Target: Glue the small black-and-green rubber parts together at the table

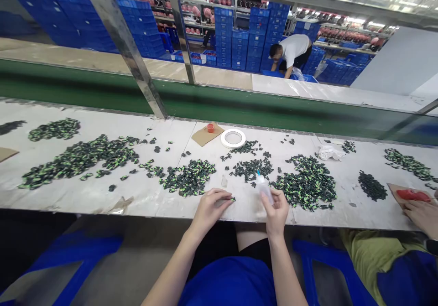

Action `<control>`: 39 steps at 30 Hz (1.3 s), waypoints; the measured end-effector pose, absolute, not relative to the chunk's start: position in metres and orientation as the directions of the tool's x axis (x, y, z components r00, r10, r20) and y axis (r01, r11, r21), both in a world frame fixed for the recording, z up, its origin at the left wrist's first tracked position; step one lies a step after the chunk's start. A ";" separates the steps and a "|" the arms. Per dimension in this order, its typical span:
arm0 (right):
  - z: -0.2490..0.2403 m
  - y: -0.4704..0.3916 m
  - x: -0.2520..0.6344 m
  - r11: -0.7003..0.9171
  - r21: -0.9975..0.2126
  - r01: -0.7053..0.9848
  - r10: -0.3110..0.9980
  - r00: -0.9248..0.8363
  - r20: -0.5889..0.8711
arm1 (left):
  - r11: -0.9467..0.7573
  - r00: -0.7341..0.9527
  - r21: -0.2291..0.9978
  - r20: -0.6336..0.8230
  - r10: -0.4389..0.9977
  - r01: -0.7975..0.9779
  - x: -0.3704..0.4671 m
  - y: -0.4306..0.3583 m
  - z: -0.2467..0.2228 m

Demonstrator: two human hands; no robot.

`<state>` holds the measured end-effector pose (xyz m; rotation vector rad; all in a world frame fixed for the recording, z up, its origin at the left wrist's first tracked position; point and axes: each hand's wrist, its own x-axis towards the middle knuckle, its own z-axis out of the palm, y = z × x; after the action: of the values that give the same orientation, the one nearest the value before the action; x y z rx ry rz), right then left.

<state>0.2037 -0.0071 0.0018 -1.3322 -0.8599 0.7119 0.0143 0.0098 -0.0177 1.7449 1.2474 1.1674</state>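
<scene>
Between the fingertips of my left hand (212, 208) is a small dark part with a green spot (233, 199), held just over the white worktop (244, 201). My right hand (276, 210) is wrapped round a small white squeeze bottle (264, 188), which stands tilted with its thin blue tip (258, 173) pointing up and away from me. Beyond the bottle lies a loose scatter of small dark parts (251, 169). A pile of black-and-green parts (190, 177) is left of my hands, and a larger such pile (308, 183) spreads to the right.
A roll of white tape (233, 138) lies near a brown card (207, 135) bearing a small red cap (210, 127). A metal post (137, 64) rises at the table's back edge. A neighbour's hand (422, 215) rests by a red item (414, 195) at right. Another person (292, 53) bends over blue crates.
</scene>
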 end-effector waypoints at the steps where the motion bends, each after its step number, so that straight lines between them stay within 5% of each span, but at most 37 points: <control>1: 0.001 -0.006 0.198 0.125 -0.991 0.053 0.876 0.462 0.135 | -0.304 0.122 0.880 0.278 0.953 0.366 0.009 0.009 -0.017; 10: -0.006 0.009 0.162 0.115 -0.981 0.159 0.977 0.158 0.140 | -0.368 0.163 0.751 0.336 0.928 0.548 -0.007 0.004 -0.015; 16: -0.003 0.004 0.201 0.054 -0.735 0.676 0.817 0.393 0.422 | -0.376 0.151 0.758 0.353 0.924 0.533 0.000 0.006 -0.015; 21: -0.010 0.014 0.205 -0.050 -0.596 0.801 0.815 0.378 0.440 | -0.316 0.119 0.860 0.293 0.949 0.400 0.005 -0.003 -0.002; 27: -0.007 0.016 0.199 -0.019 -0.714 0.700 0.854 0.382 0.352 | -0.158 0.002 0.955 0.163 0.987 0.252 0.015 -0.020 0.010; 32: -0.001 -0.007 0.206 0.004 -0.943 0.334 0.913 0.383 0.139 | -0.147 -0.044 0.970 0.159 0.986 0.195 0.025 -0.023 0.016; 35: 0.006 -0.024 0.203 0.007 -0.981 0.192 0.957 0.282 0.062 | -0.148 -0.018 0.979 0.152 0.988 0.139 0.031 -0.022 0.018; 39: 0.020 -0.036 0.193 0.113 -0.977 0.183 0.988 0.086 0.130 | -0.118 0.009 0.988 0.117 0.993 0.099 0.035 -0.022 0.019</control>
<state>0.1926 -0.0364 0.0199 -1.2894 -1.3191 0.9575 0.0355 -0.0225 0.0185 1.3720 1.2225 1.2451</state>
